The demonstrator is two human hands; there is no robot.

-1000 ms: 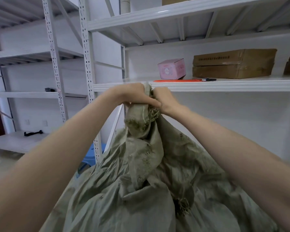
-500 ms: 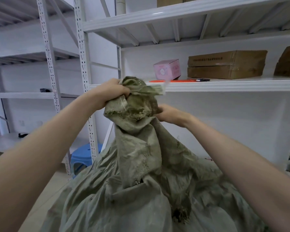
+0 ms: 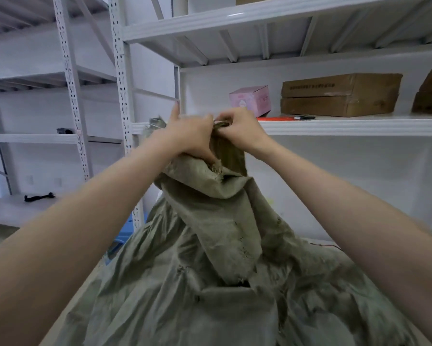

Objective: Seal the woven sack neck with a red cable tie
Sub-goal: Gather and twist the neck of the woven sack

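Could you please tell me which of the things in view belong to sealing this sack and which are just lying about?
Job in hand: woven sack, neck gripped by left hand and right hand; red strip on the shelf, possibly the ties, too blurred to tell.

Lying about: pink box; cardboard boxes; black cord; blue stool.

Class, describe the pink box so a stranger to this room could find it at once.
Find the white metal shelving behind the woven sack. On the shelf board level with the sack's gripped neck stands a small box. It alone is pink; the cartons to its right are brown and larger.
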